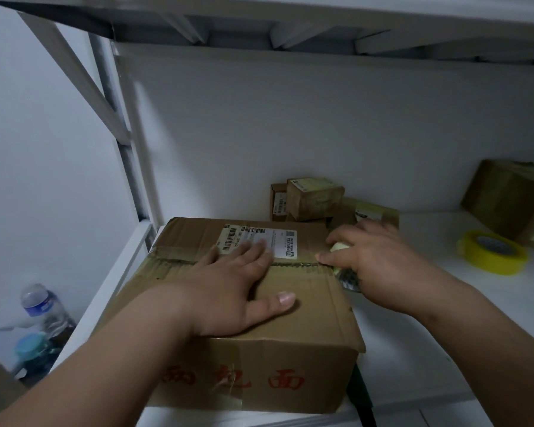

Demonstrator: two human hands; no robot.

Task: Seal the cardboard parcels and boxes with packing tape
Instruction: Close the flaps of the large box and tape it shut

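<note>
A large brown cardboard box (305, 306) with red characters on its front and a white shipping label (259, 241) on top sits on a white shelf (444, 349). My left hand (238, 288) lies flat on the box's top, fingers straight, pressing over the centre seam. My right hand (373, 260) is at the box's right edge, fingers curled round a tape roll (342, 263) that is mostly hidden by the hand. A strip of clear tape (302, 262) runs along the seam between my two hands.
A second yellow tape roll (492, 251) lies on the shelf at right. Small cardboard boxes (315, 198) stand behind the big box, another box (506, 201) at far right. Bottles (40, 315) stand low at left beyond the shelf frame (127, 149). Another shelf hangs overhead.
</note>
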